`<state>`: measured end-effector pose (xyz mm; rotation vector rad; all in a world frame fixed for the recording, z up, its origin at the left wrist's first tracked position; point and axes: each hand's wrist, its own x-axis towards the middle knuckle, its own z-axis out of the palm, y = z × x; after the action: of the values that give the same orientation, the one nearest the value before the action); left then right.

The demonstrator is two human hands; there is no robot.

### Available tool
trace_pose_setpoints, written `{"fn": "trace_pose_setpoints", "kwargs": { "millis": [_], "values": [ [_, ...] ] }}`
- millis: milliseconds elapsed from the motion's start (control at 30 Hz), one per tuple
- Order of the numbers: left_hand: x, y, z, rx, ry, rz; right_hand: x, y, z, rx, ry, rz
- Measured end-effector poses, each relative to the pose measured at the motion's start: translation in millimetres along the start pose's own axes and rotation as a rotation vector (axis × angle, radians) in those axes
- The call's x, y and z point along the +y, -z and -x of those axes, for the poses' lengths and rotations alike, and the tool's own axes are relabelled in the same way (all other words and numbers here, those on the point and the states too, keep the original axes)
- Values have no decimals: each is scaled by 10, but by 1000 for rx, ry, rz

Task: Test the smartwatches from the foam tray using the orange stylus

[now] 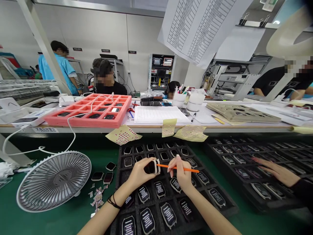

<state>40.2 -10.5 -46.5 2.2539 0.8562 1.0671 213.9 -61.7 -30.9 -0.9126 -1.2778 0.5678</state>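
Observation:
My left hand (143, 172) grips a smartwatch case (152, 167) by its edges, with its side turned to the right. In my right hand (181, 171) is a thin orange stick (190, 170), held like a pen. Its left tip meets the side of the watch; whether it presses on a button there is too small to tell. Both hands are over a black foam tray (153, 205) whose compartments hold several smartwatches, many with lit text on their screens, such as this smartwatch (168, 215).
Left of the tray lie loose watches (97, 176), paper scraps (97, 198) and a grey fan (55, 181). A co-worker's hand (276, 169) rests over another black tray (244, 176) at right. A shelf edge (151, 129) crosses ahead, bearing a pink foam tray (83, 122).

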Motion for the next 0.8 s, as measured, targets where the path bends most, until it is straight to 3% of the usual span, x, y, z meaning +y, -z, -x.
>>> {"fn": "trace_pose_setpoints", "kwargs": {
  "millis": [233, 800],
  "values": [
    [1, -4, -3, -10, -4, 4, 13, 61, 6, 88, 11, -90],
    [7, 0, 1, 21, -11, 13, -9, 45, -21, 80, -20, -19]
  ]
}}
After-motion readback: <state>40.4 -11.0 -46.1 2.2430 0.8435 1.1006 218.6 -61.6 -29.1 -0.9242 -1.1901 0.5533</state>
